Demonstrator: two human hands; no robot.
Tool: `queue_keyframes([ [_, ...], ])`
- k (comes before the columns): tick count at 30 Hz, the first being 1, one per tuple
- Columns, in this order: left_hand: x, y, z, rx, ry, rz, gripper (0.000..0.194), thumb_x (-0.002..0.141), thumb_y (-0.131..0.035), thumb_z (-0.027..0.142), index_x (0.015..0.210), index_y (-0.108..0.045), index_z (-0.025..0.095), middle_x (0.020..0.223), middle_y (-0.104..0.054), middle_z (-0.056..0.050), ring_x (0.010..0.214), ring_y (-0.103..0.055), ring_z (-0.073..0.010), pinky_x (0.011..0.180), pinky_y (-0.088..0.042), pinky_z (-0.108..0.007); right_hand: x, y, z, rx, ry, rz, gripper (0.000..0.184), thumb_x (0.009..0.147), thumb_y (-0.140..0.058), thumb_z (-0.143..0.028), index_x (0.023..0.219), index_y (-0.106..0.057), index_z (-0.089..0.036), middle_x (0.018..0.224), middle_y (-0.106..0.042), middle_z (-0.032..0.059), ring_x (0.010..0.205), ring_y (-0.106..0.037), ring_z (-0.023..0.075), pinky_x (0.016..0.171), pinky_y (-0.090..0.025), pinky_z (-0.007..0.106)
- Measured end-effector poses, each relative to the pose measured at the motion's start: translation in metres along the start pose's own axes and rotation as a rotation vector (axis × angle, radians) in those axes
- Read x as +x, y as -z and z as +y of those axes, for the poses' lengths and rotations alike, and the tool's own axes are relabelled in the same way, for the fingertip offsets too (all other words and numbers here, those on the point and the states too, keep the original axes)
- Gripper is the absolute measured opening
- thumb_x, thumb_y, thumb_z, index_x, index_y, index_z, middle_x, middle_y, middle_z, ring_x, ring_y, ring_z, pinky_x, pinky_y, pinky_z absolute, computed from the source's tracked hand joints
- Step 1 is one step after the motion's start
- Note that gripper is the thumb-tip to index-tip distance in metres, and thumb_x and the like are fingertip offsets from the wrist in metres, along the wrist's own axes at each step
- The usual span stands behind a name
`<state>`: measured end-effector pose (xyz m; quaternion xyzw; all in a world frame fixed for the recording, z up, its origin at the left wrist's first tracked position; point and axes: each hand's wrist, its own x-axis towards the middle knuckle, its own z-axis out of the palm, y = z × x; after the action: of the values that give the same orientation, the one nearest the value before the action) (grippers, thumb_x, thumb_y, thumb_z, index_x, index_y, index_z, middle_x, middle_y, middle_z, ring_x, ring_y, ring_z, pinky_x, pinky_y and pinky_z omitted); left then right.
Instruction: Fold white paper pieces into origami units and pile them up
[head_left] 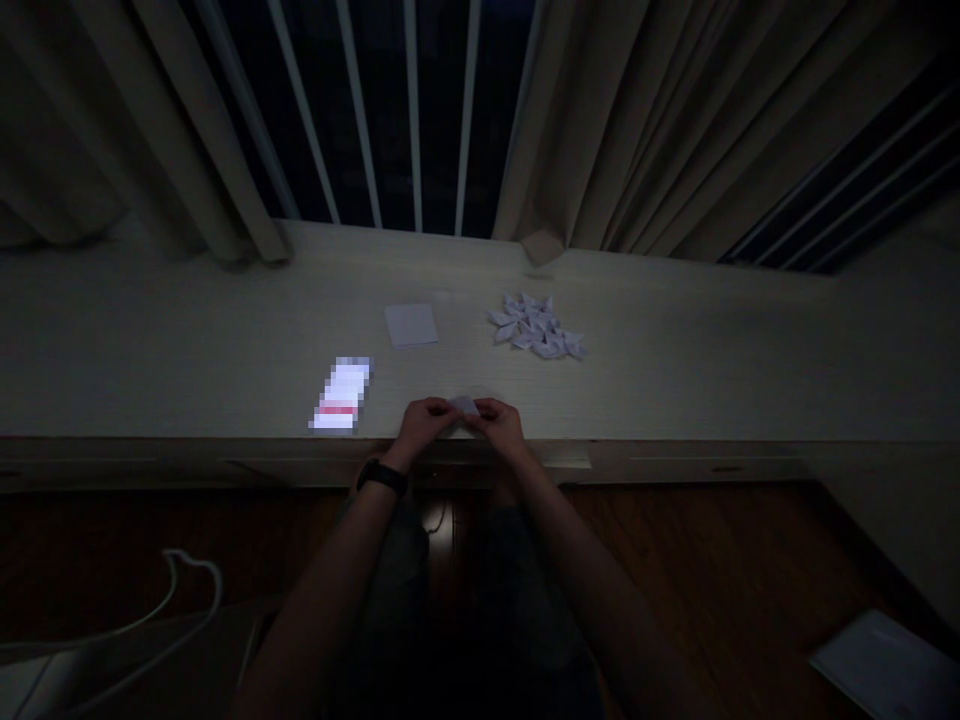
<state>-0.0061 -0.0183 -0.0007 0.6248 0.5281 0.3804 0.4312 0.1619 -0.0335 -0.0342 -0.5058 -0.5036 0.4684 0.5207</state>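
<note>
Between my two hands is a small piece of folded white paper point(464, 405), close to the front edge of the pale counter point(675, 380). My left hand point(424, 422) pinches its left side, and a dark band circles that wrist. On the right side, the fingers of my right hand point(499, 422) close on the same paper. Beyond the hands lies a stack of square white paper point(411, 326). To its right sits a pile of several folded paper pieces point(536, 327) with pointed ends. The fingertips are dim and small in view.
A lit phone point(342, 394), its screen blurred, lies left of my hands. Beige curtains point(600, 130) hang to the counter before a dark barred window point(412, 110). A white cable point(214, 590) loops at lower left. A pale flat object point(892, 660) lies at lower right.
</note>
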Motion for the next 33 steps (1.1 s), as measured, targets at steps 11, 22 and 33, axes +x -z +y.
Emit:
queue_keyframes([
  [11, 0.001, 0.009, 0.009, 0.217, -0.014, -0.044, 0.025, 0.068, -0.063, 0.037, 0.077, -0.074, 0.016, 0.075, -0.072, -0.005, 0.073, -0.064, -0.0195, 0.067, -0.045, -0.027, 0.0, 0.001, 0.0, -0.042, -0.022, -0.005, 0.036, 0.063, -0.074, -0.036, 0.094, -0.069, -0.019, 0.081, -0.072, 0.0037, 0.067, -0.065, 0.0179, 0.064, -0.054, 0.03],
  [22, -0.004, 0.018, 0.025, 0.466, -0.168, -0.199, 0.025, 0.076, -0.054, 0.031, 0.071, -0.073, 0.015, 0.063, -0.067, -0.004, 0.058, -0.056, -0.0143, 0.055, -0.035, -0.023, 0.0, 0.0, -0.001, -0.153, 0.045, -0.046, 0.04, 0.063, -0.074, -0.037, 0.098, -0.066, -0.02, 0.084, -0.07, 0.0022, 0.073, -0.064, 0.0174, 0.07, -0.052, 0.03],
  [33, -0.007, 0.018, 0.017, 0.349, -0.149, -0.173, 0.022, 0.075, -0.054, 0.029, 0.07, -0.069, 0.014, 0.068, -0.068, -0.003, 0.063, -0.057, -0.0138, 0.058, -0.037, -0.022, -0.001, -0.001, -0.003, -0.327, 0.087, -0.01, 0.038, 0.069, -0.069, -0.033, 0.105, -0.064, -0.021, 0.089, -0.069, 0.0025, 0.078, -0.062, 0.0183, 0.072, -0.05, 0.03],
])
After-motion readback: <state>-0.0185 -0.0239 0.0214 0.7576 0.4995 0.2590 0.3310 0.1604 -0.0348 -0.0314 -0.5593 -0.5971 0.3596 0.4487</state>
